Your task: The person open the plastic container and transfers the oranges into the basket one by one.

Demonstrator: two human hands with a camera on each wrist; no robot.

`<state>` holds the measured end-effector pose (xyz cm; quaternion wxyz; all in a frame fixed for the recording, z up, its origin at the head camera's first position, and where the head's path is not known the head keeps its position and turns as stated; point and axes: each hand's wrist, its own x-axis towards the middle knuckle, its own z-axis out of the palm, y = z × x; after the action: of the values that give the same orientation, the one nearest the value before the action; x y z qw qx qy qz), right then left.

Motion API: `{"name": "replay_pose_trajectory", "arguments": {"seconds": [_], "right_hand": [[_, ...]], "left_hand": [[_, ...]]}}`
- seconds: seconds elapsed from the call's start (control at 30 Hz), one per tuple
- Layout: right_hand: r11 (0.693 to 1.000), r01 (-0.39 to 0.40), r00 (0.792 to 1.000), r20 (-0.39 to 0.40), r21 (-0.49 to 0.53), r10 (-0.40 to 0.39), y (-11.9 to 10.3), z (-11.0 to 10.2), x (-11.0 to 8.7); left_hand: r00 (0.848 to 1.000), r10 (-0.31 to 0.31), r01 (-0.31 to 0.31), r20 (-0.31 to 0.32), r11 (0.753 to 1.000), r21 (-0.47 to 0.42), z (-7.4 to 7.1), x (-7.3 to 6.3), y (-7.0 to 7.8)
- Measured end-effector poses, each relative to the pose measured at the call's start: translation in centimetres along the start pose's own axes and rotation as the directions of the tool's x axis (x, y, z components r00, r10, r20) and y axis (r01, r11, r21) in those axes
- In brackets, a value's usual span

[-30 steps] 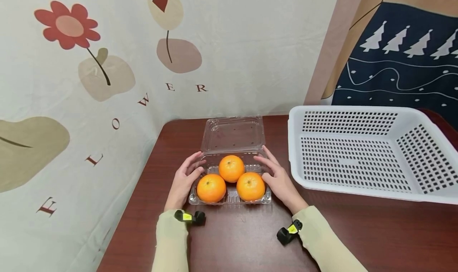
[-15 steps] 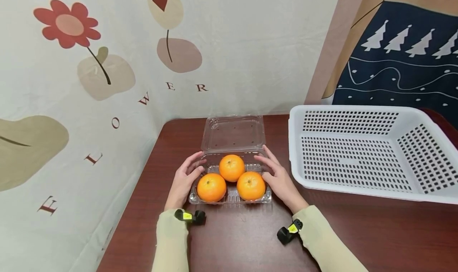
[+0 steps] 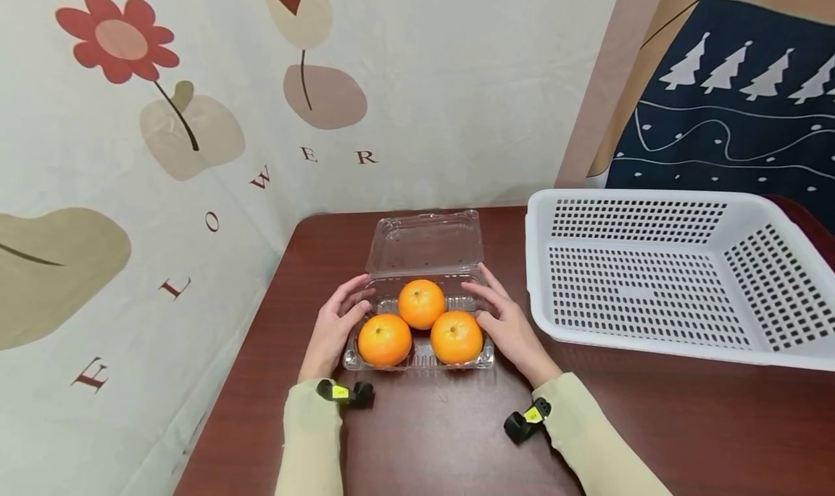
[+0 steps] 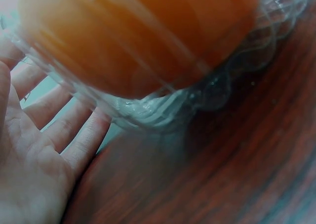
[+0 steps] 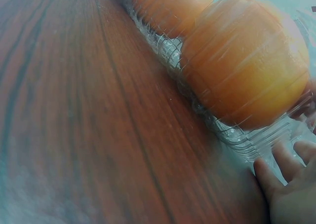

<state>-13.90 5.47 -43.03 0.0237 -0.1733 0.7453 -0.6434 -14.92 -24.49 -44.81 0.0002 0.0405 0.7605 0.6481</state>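
Observation:
An unlidded clear plastic fruit box (image 3: 420,362) holds three oranges: one orange (image 3: 422,304) at the back, another orange (image 3: 385,340) at front left and the last orange (image 3: 457,337) at front right. Its clear lid (image 3: 427,242) is folded back behind it. My left hand (image 3: 334,329) grips the left side, thumb at the rim and fingers along the outside wall. On the right side, my right hand (image 3: 512,329) holds the box likewise. Both wrist views show fingers (image 4: 81,140) against the plastic, below the oranges. Parts of the thumbs are hidden there.
A white perforated basket (image 3: 636,293) stands on the right of the dark red-brown table (image 3: 443,438). Behind the table hangs a pale flower-printed cloth (image 3: 443,104). A dark cloth with tree prints (image 3: 730,133) hangs at the back right.
The head view has shifted slightly. Both hands, the box and the oranges keep their places relative to each other. The lid looks very slightly more tilted.

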Motion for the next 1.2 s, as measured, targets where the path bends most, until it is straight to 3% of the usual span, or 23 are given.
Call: {"name": "replay_pose_trajectory", "arguments": {"seconds": [1.2], "right_hand": [[0.999,-0.025,1.0,-0.012,0.032,0.025,-0.05,0.13,0.15]], "left_hand": [[1.0,0.004,-0.004,-0.002,1.0,0.003,0.08,0.2,-0.02]]}}
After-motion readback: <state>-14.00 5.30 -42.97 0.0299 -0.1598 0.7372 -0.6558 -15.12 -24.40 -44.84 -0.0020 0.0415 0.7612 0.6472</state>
